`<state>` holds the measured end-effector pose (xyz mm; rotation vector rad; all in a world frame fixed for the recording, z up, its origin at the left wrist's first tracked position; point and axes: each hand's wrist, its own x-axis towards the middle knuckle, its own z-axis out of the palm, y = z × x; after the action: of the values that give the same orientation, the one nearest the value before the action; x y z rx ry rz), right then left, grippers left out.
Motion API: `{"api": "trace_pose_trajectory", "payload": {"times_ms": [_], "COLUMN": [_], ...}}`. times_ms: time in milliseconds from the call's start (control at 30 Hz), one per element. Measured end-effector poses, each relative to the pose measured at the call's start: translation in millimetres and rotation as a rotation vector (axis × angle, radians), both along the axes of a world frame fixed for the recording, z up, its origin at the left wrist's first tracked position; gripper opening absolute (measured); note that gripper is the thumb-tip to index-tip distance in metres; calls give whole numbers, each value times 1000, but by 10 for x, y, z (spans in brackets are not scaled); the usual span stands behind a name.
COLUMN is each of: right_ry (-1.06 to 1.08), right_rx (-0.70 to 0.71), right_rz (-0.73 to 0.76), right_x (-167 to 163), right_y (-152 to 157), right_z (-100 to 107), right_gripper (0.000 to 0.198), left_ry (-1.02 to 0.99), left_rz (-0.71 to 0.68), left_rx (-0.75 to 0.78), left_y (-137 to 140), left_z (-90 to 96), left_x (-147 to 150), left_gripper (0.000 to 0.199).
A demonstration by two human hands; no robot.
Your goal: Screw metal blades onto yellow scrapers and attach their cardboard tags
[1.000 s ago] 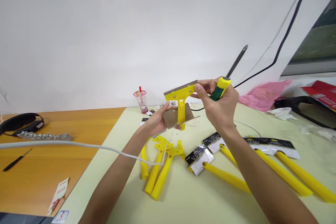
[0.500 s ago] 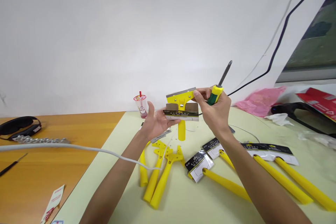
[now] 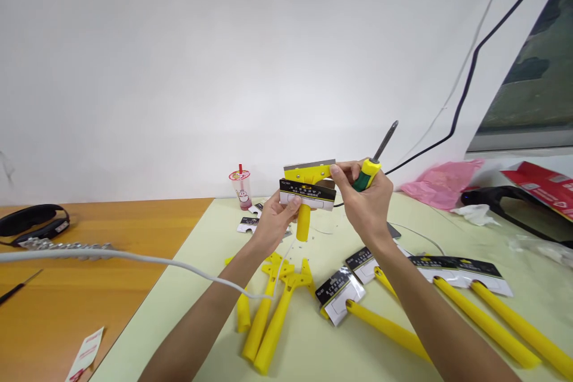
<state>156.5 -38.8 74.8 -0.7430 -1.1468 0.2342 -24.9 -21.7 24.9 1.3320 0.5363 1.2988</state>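
Between my hands a yellow scraper [image 3: 303, 228] is held up, its metal blade [image 3: 308, 164] at the top and its handle pointing down. A black and white cardboard label [image 3: 308, 192] wraps around its neck. My left hand [image 3: 274, 219] pinches the label from the left, thumb on its printed front. My right hand [image 3: 369, 200] grips the right end of the scraper's head with thumb and fingertips. Tucked in that same hand is a green and yellow screwdriver [image 3: 367, 174], tip pointing up and away. Below lie several bare yellow scrapers [image 3: 274, 331].
Several labelled scrapers [image 3: 385, 325] lie at the right. Loose labels [image 3: 248, 224] and a drink cup [image 3: 242, 190] are behind my left hand. A white cable [image 3: 147, 258] crosses the left foreground. A pink bag [image 3: 443, 184] and a black-framed object [image 3: 505, 197] sit at the back right.
My left hand has gone from spread fingers behind the label to pinching it, thumb in front. The label's front flap now stands up against the scraper's neck.
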Motion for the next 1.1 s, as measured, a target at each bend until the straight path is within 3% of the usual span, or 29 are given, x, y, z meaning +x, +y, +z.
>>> {"api": "trace_pose_trajectory", "payload": {"times_ms": [200,467,667,800,933,1033,1100], "right_ry": [16,-48,-184,-255,-319,-401,-470], "right_rx": [-4,-95,-104,-139,-101,-63,-76], "right_rz": [-5,149,209,215,213,241,285], "right_x": [-41,-103,-81,-51,-37,-29,-31], "right_y": [-23,-87,-163,-146,-129,-166,-205], "right_z": [14,32,72,41,8,27,48], "right_gripper": [48,51,48,42,30,27,27], "left_ry": [-106,-195,-318,-342,-231,-79,-22], "left_rz": [61,128,-192,-416,-608,-680,-630], "left_rx": [-20,-128,-325,-350,-259,-224,-227], "left_y": [-89,-157,-70,32,137,187,212], "left_z": [-23,-1,56,-6,-99,-170,-233], "left_x": [128,180,-5,-163,-262,-309,-334], "left_gripper": [56,55,25,37,44,50,55]}}
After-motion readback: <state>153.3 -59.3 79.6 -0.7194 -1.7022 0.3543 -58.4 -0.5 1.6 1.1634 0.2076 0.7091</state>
